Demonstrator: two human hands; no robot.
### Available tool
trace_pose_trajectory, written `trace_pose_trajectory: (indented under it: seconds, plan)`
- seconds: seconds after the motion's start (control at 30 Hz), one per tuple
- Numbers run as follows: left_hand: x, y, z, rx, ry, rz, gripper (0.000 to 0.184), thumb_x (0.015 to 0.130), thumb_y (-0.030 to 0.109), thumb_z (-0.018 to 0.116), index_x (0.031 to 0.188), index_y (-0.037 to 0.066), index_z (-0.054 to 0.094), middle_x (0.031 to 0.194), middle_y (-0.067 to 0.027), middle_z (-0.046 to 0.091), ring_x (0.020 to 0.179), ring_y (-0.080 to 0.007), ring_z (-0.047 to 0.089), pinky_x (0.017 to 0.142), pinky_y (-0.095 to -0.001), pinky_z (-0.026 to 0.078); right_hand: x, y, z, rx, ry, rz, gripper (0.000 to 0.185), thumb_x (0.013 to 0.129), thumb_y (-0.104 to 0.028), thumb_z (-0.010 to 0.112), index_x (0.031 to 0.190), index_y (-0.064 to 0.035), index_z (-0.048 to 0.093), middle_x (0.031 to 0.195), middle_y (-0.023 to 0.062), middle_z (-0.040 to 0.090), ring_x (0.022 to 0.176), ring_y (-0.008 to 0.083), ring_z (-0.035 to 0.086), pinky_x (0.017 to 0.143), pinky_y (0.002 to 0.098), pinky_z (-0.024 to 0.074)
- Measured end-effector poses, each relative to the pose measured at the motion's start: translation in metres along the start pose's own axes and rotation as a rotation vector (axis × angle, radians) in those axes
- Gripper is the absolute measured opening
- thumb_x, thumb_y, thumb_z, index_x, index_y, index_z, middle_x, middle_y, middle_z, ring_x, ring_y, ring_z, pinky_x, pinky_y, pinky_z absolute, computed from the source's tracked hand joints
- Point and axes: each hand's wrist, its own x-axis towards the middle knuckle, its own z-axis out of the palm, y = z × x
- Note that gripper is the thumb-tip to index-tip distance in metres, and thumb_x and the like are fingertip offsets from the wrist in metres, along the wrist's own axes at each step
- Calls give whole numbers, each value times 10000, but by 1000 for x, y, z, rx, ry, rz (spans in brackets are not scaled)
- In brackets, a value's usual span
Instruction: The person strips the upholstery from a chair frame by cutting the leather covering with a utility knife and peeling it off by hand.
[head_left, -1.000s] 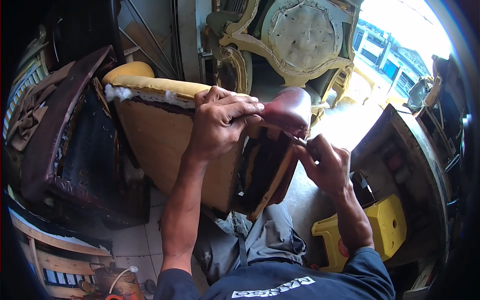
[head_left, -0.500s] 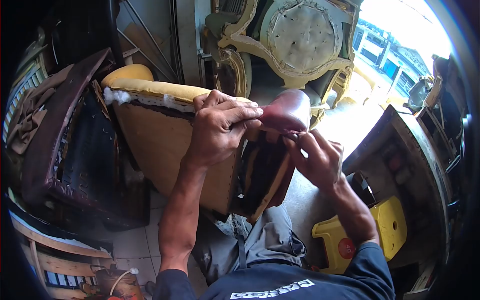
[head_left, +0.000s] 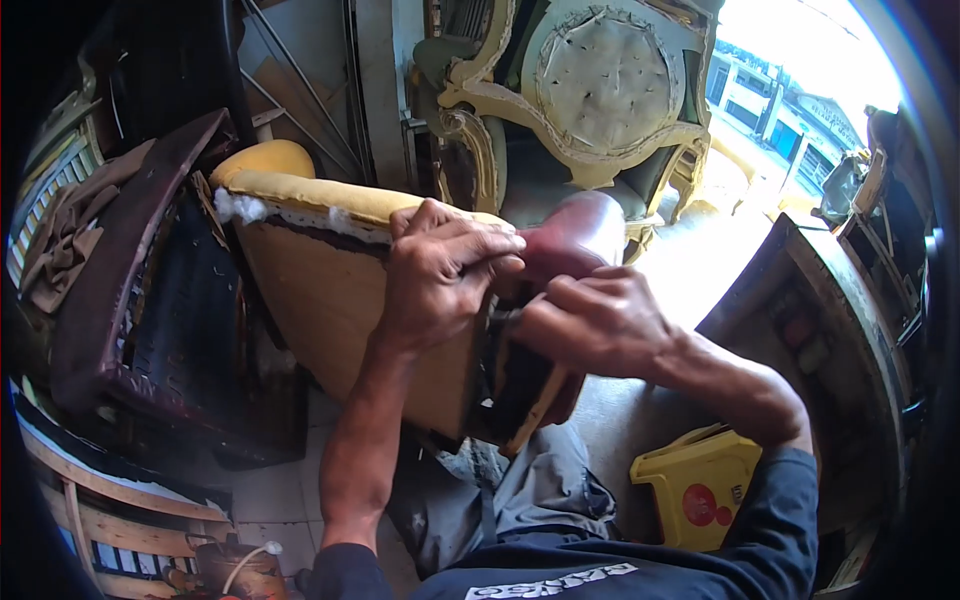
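A partly covered furniture piece leans before me, with yellow fabric and white stuffing along its upper edge. Dark red leather covers its rounded right end. My left hand pinches the leather's edge where it meets the yellow fabric. Just below the leather, over the dark open frame, my right hand is closed; a small dark thing shows at its fingertips, too blurred to identify.
An ornate chair frame stands behind. To the left lies a dark red upholstered piece. A yellow stool is at the lower right, near a wooden cabinet-like frame. A rusty can sits lower left.
My right hand has moved left from the leather's right lower edge, toward my left hand, its forearm now more level. My left hand keeps its pinch. The view has shifted slightly.
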Motion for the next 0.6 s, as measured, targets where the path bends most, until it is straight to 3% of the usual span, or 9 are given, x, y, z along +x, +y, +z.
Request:
trace_pose_trajectory:
  seconds: [0.1, 0.13, 0.3, 0.43, 0.6]
  plan:
    - [-11, -10, -14, -110, -25, -19, 234, 762, 136, 889, 992, 172, 857, 992, 3, 816, 948, -173, 659, 940, -344, 447, 35, -14, 1, 127, -228, -46, 203, 875, -195, 731, 855, -115, 546, 707, 34, 568, 535, 217, 661, 426, 378, 492]
    - [-8, -15, -17, -134, -7, -6, 241, 758, 132, 891, 994, 175, 858, 994, 4, 817, 946, -173, 661, 933, -341, 458, 40, -15, 1, 175, -15, -59, 267, 875, -201, 808, 790, -128, 565, 631, 12, 477, 481, 194, 583, 429, 370, 467]
    - [-9, -17, -15, -117, 53, 12, 246, 775, 104, 865, 1008, 183, 848, 1014, 11, 819, 962, -180, 671, 948, -342, 471, 3, -38, -40, -37, -133, 442, 207, 917, -193, 781, 869, -106, 600, 722, 43, 603, 518, 230, 649, 458, 377, 508]
    - [-7, -21, -10, -106, 32, -10, 237, 796, 35, 820, 987, 172, 845, 1018, 14, 819, 948, -189, 673, 949, -345, 472, -10, -43, -20, -111, 91, 537, 167, 942, -190, 776, 915, -82, 651, 754, 67, 617, 538, 229, 652, 464, 377, 515]
    - [-4, -21, -12, -125, 29, 17, 230, 789, 67, 842, 1000, 158, 843, 1023, 12, 817, 956, -183, 676, 947, -344, 472, -5, -51, -1, -156, 211, 623, 206, 892, -131, 837, 843, -70, 647, 736, 70, 617, 575, 218, 665, 514, 358, 542]
